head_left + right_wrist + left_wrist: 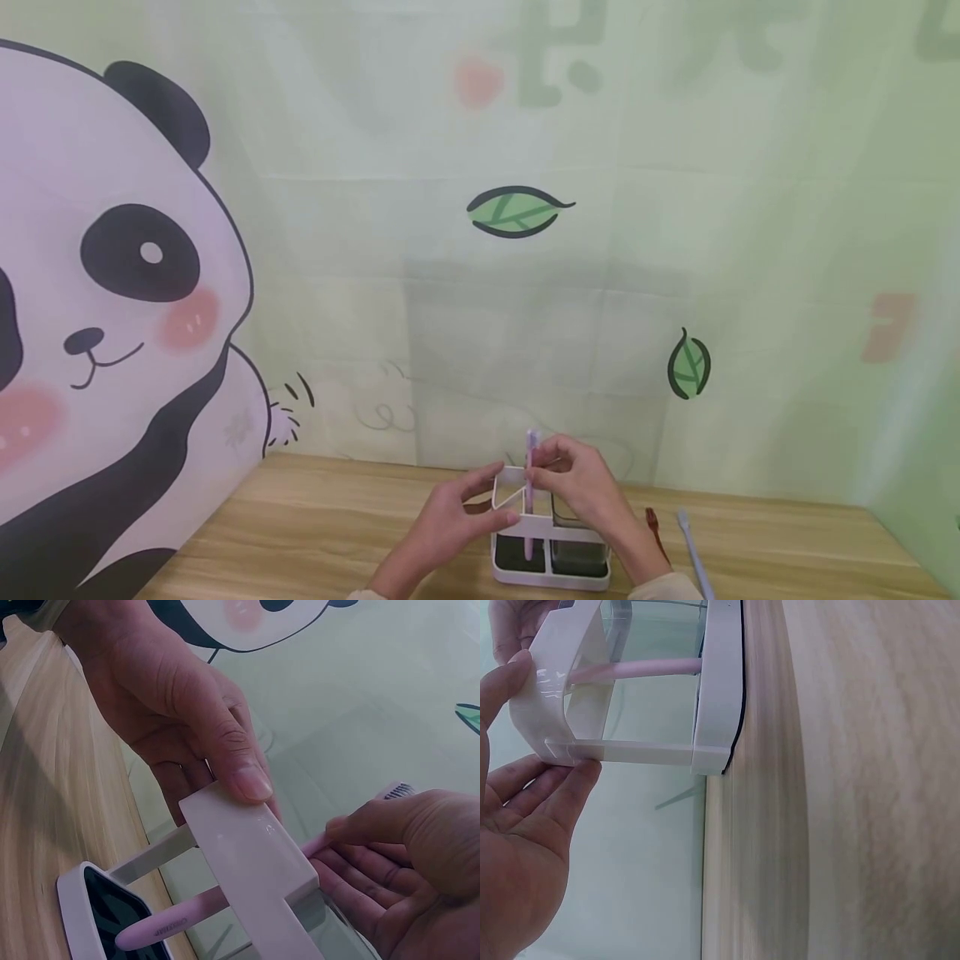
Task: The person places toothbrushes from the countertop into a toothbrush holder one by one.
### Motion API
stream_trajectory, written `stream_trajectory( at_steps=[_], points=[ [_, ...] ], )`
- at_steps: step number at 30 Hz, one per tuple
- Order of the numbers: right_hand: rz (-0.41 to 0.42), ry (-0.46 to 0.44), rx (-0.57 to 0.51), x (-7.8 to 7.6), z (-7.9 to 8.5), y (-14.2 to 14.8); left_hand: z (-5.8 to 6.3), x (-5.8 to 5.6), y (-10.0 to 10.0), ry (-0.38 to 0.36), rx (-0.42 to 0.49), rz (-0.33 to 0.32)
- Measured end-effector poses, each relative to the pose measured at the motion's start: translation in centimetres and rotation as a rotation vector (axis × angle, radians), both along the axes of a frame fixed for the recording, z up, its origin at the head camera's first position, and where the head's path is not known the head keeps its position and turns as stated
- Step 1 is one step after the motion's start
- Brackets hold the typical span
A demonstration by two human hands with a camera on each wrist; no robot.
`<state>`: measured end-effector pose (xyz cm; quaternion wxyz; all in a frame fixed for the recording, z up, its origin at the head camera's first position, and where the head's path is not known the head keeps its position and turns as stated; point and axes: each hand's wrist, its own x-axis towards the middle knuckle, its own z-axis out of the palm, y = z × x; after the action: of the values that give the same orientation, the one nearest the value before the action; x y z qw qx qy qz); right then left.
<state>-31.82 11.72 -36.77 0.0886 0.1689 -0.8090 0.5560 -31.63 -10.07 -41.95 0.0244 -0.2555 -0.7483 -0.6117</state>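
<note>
A white toothbrush holder (538, 527) with an open frame and a dark base stands on the wooden table. My left hand (453, 512) grips its upper rim from the left, thumb on the near side and fingers at the far side. With thumb and fingertips, my right hand (581, 482) pinches a pink toothbrush (176, 921) near its bristled head. The brush is upright inside a left-hand compartment, its handle passing through the top frame. In the left wrist view, the handle's lower end (690, 666) reaches the base. A clear cup (577, 550) occupies the holder's right side.
To the right of the holder, a blue toothbrush (696, 554) and a dark red, brush-like item (654, 529) lie on the table (300, 533). A pale green cloth backdrop (337, 292) with a printed panda (150, 350) rises behind the table.
</note>
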Motion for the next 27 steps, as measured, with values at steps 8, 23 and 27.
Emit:
stream_trajectory(
  at_steps=[8, 23, 27],
  points=[
    [0.025, -0.005, 0.001, -0.05, 0.02, -0.09, 0.03, 0.02, -0.24, 0.003, -0.007, 0.002],
    [0.004, -0.022, 0.01, 0.36, 0.22, 0.0, 0.04, -0.13, -0.27, 0.007, 0.009, -0.008],
    [-0.002, -0.029, 0.011, 0.55, 0.33, 0.37, -0.05, -0.08, -0.14, 0.011, 0.025, -0.022]
  ],
)
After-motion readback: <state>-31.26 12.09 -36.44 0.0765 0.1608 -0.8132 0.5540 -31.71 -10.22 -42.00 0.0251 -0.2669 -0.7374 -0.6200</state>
